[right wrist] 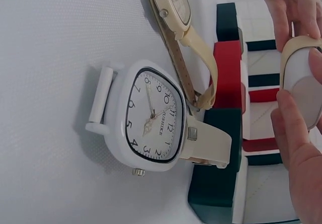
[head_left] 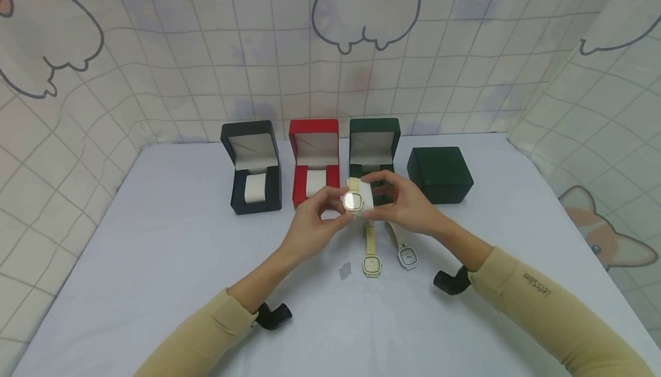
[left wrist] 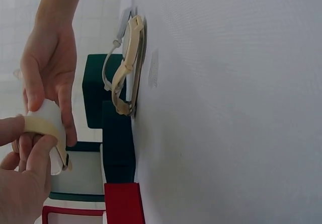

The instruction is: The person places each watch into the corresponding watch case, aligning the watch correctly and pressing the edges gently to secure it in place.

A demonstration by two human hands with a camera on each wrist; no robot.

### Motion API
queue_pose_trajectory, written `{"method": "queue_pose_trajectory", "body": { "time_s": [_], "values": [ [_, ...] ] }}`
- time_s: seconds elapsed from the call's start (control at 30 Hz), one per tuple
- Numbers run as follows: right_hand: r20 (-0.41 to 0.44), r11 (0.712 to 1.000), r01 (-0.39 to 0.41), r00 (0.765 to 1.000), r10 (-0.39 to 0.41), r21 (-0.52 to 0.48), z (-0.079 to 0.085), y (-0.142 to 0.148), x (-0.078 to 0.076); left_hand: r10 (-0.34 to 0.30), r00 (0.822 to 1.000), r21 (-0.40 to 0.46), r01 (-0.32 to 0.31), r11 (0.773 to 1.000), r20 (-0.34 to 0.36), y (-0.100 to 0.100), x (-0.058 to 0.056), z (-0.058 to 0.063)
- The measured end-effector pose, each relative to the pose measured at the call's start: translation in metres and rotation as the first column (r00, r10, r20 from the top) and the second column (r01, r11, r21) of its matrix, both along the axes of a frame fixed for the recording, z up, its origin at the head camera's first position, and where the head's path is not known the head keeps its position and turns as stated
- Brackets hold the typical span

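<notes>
My left hand (head_left: 311, 216) pinches a wristwatch (head_left: 353, 201) with a cream strap, held up in front of the open green box (head_left: 374, 136). My right hand (head_left: 408, 205) grips a white watch cushion (head_left: 366, 196) between thumb and fingers. Curving round the cushion, the cream strap (left wrist: 46, 127) shows in the left wrist view. Below the hands a cream watch (head_left: 371, 265) lies on the table, beside a white square-faced watch (right wrist: 153, 114) that is large in the right wrist view.
An open black box (head_left: 255, 193) and an open red box (head_left: 298, 185), each with a white cushion, stand left of the green one. A closed dark green box (head_left: 440, 173) is at right. A small grey scrap (head_left: 345, 271) lies on the white tabletop (head_left: 181, 262).
</notes>
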State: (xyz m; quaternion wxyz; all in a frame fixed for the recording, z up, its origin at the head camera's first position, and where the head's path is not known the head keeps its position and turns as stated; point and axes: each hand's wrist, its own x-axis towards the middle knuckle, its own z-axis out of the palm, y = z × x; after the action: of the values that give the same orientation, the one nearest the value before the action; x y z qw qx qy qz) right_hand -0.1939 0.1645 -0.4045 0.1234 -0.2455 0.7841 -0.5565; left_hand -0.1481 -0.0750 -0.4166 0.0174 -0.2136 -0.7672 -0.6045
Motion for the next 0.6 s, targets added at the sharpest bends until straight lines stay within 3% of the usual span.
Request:
{"method": "queue_pose_trajectory", "body": {
  "time_s": [0.6],
  "values": [
    [-0.037,1.0,-0.002,0.999,0.001,-0.017,-0.002,-0.003,0.001,-0.051,0.992,0.013,0.05,0.999,0.115,-0.01,-0.009,0.002]
  ]
}}
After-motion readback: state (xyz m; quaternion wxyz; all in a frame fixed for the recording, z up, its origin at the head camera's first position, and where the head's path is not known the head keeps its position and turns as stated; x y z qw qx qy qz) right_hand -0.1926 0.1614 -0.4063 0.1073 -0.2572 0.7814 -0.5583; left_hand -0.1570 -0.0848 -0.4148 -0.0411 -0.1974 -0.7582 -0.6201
